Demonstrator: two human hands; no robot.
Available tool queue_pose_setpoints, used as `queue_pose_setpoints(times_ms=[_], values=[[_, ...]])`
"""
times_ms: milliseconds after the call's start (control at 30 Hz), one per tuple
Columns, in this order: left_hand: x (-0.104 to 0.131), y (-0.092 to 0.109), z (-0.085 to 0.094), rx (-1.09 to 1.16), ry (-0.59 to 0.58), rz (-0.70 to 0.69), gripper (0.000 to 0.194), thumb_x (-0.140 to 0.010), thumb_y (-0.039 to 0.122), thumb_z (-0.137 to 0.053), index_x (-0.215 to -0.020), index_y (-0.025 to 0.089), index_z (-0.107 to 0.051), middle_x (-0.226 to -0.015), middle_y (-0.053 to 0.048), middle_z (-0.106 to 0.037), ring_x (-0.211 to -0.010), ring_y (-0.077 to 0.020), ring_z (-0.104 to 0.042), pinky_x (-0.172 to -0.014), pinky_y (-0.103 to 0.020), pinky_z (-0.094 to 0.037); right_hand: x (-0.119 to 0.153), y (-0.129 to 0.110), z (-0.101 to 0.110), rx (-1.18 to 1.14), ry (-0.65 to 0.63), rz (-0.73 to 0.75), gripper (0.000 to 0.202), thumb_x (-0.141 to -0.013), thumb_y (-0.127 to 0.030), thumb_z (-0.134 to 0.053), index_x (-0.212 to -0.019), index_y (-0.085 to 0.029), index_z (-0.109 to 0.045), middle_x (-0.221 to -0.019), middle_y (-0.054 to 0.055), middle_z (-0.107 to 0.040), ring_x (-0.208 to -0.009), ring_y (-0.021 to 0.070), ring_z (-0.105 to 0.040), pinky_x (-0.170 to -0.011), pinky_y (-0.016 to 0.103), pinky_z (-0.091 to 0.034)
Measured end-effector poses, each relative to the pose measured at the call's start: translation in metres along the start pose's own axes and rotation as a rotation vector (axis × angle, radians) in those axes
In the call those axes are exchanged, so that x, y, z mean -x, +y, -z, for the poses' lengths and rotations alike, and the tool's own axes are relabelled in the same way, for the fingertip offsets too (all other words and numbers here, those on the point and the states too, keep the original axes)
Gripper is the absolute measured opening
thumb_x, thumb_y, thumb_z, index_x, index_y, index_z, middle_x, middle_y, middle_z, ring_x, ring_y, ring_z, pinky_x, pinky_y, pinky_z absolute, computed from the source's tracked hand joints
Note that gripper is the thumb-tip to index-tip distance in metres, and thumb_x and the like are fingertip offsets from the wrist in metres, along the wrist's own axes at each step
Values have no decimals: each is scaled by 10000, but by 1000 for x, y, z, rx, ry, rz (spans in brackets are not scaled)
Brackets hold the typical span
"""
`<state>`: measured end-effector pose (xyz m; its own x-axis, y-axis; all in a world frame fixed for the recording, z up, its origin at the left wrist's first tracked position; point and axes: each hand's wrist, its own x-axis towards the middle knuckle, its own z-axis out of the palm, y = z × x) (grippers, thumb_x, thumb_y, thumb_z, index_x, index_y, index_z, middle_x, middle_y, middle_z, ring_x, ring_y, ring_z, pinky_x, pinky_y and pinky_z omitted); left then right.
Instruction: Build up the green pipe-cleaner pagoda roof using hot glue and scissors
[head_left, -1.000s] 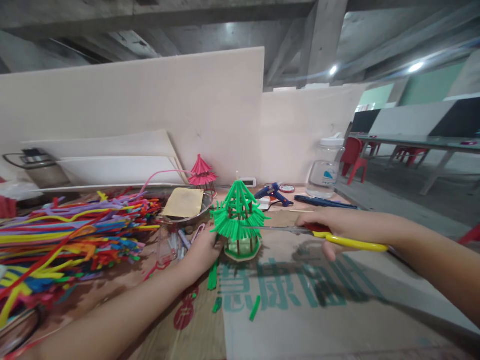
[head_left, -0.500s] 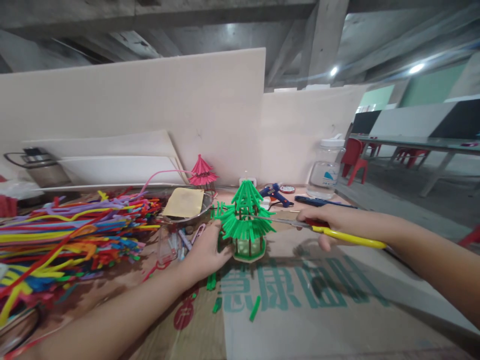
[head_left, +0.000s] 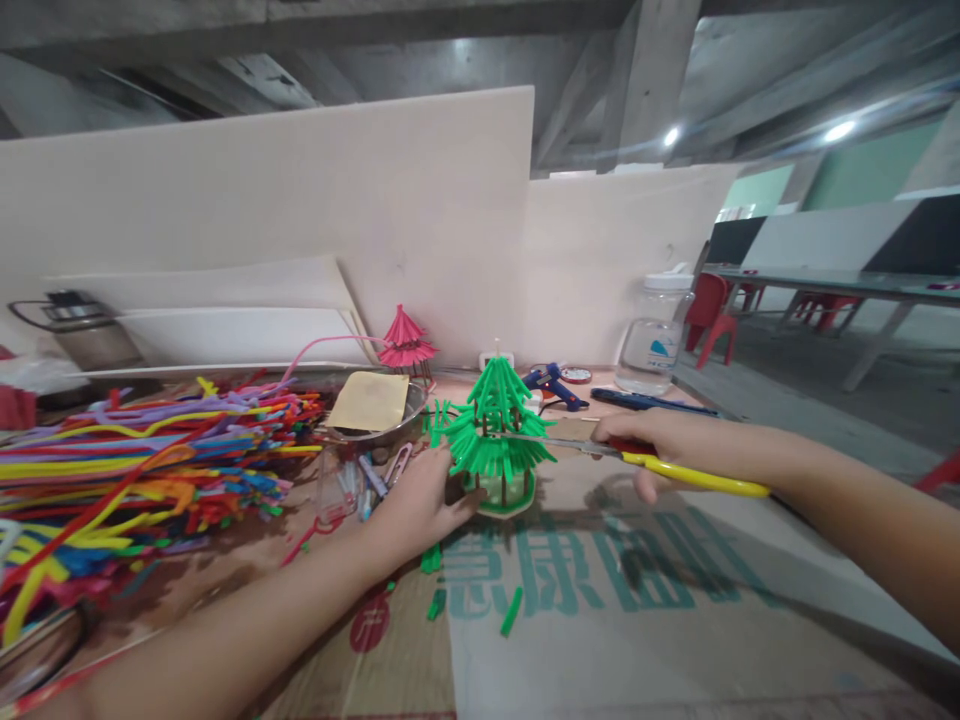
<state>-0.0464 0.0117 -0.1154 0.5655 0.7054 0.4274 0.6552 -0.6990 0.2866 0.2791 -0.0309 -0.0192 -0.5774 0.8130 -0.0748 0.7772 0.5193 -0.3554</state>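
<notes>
A green two-tiered model pavilion [head_left: 501, 460], its roofs made of fuzzy pipe-cleaner strips, stands upright on cardboard in front of me. My left hand [head_left: 427, 500] grips its lower left side, with the thumb at the base and some fingers hidden behind it. My right hand [head_left: 645, 445] is closed around scissors [head_left: 690, 474] with yellow and red handles, seen edge-on. Their thin blades point left and reach the gap between the two roofs. Whether the tips touch a strip I cannot tell. Green offcuts [head_left: 511, 612] lie on the cardboard.
A heap of colourful pipe cleaners [head_left: 150, 470] covers the left side. Behind are a yellow card [head_left: 367, 402] on a bowl, a pink model pavilion [head_left: 406, 338], a blue glue gun [head_left: 556, 386] and a water bottle [head_left: 654, 335]. White boards [head_left: 375, 220] wall the back.
The pavilion and my left hand have shifted slightly to the right. The scissors and my right hand have hardly moved. The whole view has tilted a little.
</notes>
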Motion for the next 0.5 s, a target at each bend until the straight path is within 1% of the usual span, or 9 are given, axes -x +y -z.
queue_pose_setpoints(times_ms=[100,200,333,433,500], values=[[1,-1,-1,4,-9,-8,259,-884,377,-571,-1047,179,-610,-1019,-119,-662,-1039,-288,-602,-930,-413,-469,0,2,1,-12,-11,12,202,-785,-378,-651,-865,-217,-559,-854,-17,-517,-752,171,-470,-661,263,-344],[1,-3,-1,-29,-28,15,254,-890,389,-564,-1000,165,-609,-982,-127,-656,-1049,-302,-598,-947,-435,-456,1,2,1,-24,-14,-3,227,-794,-407,-649,-900,-215,-590,-854,-11,-533,-742,172,-489,-660,266,-356],[0,-2,-1,-69,-26,33,274,-896,401,-549,-993,154,-615,-1017,-145,-654,-1035,-311,-593,-939,-453,-447,3,6,1,-79,25,-13,289,-808,-473,-621,-957,-225,-622,-871,5,-575,-757,197,-546,-661,279,-379],[0,-2,-1,-65,-6,23,266,-897,389,-541,-1012,164,-623,-1028,-136,-660,-1004,-300,-597,-918,-443,-449,4,8,0,-122,36,-16,351,-788,-528,-625,-970,-229,-636,-815,4,-584,-725,205,-557,-637,280,-378],[0,-2,-1,-72,7,16,279,-902,396,-533,-1027,163,-624,-1029,-140,-658,-1010,-310,-594,-907,-446,-448,4,7,1,-123,14,-32,356,-788,-523,-628,-978,-222,-639,-769,-2,-582,-687,196,-547,-619,275,-369]])
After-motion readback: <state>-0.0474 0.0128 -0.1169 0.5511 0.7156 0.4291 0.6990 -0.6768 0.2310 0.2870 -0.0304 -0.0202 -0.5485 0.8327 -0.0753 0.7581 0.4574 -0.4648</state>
